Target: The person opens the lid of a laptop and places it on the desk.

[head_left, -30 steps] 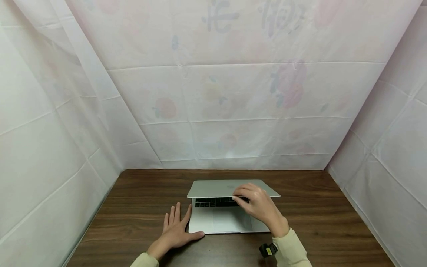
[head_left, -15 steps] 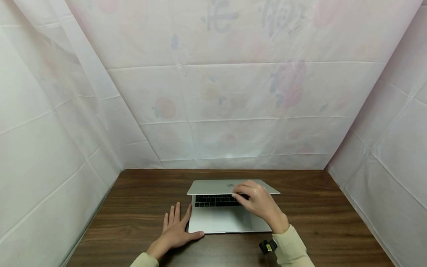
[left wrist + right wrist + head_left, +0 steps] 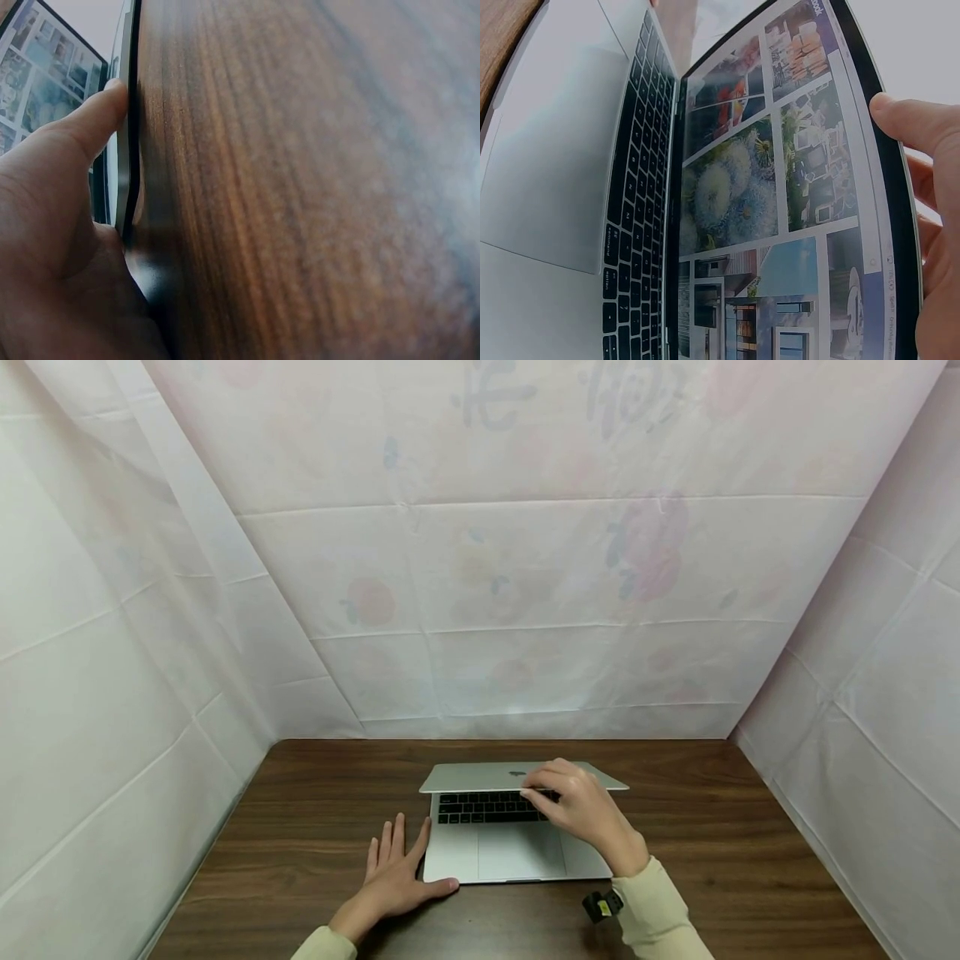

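Observation:
A silver laptop lies on the brown wooden table, its lid partly raised over a black keyboard. My right hand pinches the lid's front edge, thumb on the screen side and fingers behind. In the right wrist view the lit screen shows a grid of photos, with the thumb on its black border. My left hand lies spread at the laptop's left front corner. Its thumb touches the base's edge in the left wrist view, and the other fingers rest on the table.
The wooden table extends around the laptop on all sides. White printed cloth hangs behind it and along both sides. A small black device with a yellow mark is at the right wrist, beside the pale sleeve.
The lid's front edge has risen and tilted farther back with my right hand, baring more of the keyboard. My left hand stays in place.

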`<state>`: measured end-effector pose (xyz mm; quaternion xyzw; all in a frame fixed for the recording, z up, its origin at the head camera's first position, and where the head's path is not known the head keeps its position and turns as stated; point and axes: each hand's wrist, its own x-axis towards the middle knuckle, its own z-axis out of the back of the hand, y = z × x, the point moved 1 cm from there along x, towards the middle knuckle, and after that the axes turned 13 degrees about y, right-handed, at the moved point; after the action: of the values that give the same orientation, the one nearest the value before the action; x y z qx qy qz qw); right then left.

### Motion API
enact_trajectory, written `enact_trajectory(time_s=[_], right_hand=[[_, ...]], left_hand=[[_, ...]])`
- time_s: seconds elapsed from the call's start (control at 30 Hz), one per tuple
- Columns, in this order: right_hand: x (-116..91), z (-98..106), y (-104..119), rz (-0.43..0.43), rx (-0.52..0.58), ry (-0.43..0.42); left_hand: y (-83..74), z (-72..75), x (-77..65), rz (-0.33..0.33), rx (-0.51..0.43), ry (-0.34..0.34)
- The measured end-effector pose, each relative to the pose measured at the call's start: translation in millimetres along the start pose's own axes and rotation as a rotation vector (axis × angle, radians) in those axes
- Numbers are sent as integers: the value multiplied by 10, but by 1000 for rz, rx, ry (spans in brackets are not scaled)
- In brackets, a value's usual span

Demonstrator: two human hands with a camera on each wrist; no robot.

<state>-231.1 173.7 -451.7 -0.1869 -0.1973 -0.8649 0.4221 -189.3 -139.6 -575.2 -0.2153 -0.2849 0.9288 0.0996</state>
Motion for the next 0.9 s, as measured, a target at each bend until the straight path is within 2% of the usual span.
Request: enact_trajectory(time_s=[0.9], right_hand=[[93, 50, -46, -2, -22, -6]], left_hand=[[-46, 14, -34, -3, -4, -1]])
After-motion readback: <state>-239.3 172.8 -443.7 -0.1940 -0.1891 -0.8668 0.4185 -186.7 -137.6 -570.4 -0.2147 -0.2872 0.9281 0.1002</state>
